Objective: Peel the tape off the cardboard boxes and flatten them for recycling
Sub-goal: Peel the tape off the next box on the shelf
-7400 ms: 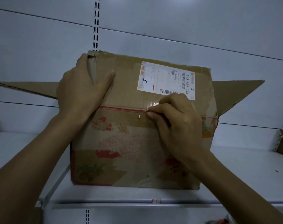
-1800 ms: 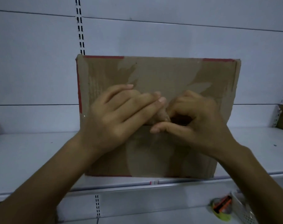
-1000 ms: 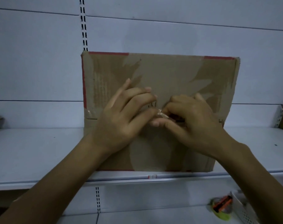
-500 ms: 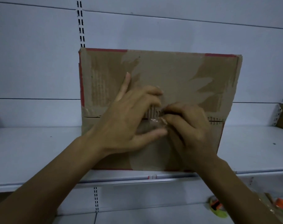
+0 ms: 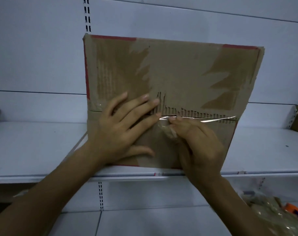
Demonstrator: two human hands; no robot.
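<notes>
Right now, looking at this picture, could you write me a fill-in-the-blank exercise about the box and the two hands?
1. The box stands on a white ____.
2. The right hand pinches a clear strip of ____.
3. The left hand presses on the box and holds ____.
4. The box's top edge shows ____ stripes near both corners.
Missing words: shelf; tape; nothing; red.

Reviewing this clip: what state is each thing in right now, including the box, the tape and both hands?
Box: upright on the shelf, flaps closed, not flattened.
Tape: partly peeled, a strip lifted along the seam; left end stuck down.
Left hand: fingers straight, pressing on the box.
Right hand: pinches the tape.
Wad: crumpled, lying loose on the lower shelf.
</notes>
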